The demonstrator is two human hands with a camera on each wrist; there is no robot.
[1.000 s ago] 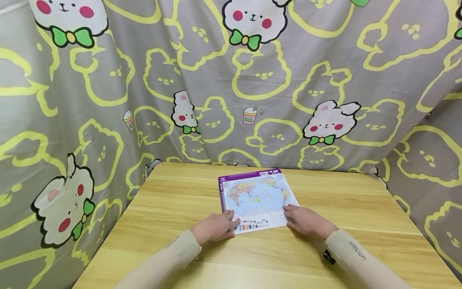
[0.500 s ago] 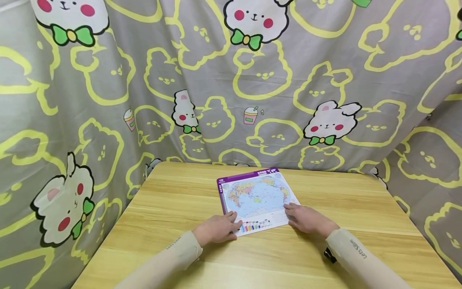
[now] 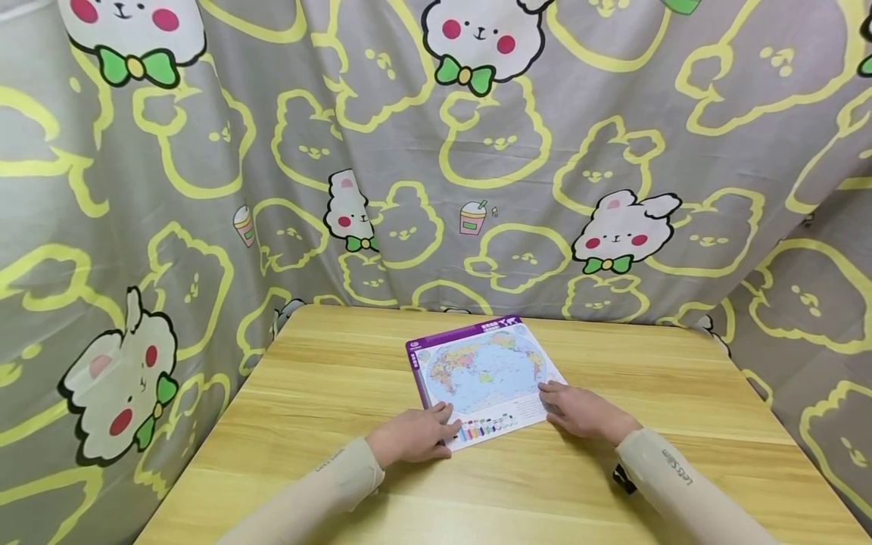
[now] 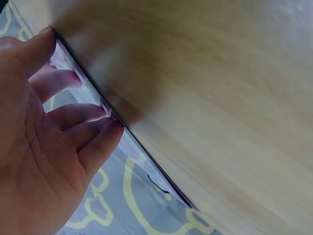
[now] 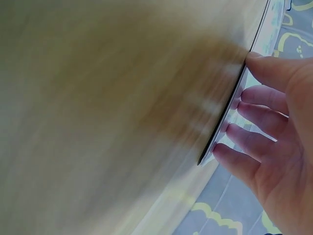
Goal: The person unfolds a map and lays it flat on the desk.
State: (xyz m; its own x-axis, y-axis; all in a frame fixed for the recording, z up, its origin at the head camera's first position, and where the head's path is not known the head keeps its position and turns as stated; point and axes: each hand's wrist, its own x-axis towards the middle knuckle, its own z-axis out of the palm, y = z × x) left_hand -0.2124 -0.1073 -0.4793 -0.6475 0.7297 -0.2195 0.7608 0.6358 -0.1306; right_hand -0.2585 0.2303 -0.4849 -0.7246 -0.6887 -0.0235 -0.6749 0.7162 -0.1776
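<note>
World map (image 3: pixel 487 363): one, flat on desk (image 3: pixel 293 393), far centre, skewed. Left hand (image 3: pixel 415 434), right hand (image 3: pixel 582 411): unclenched, fingers resting at near corners. Squaring probably wants light, even pressure.

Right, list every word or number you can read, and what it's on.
"Lets Slim", slightly blurred: on the beige fabric right sleeve.
Too blurred to read: dark lettering on the beige fabric left sleeve.
Too small to read: white characters on the border of the rectangular, purple-edged world-map sheet, plus its map labels and lower print.
</note>
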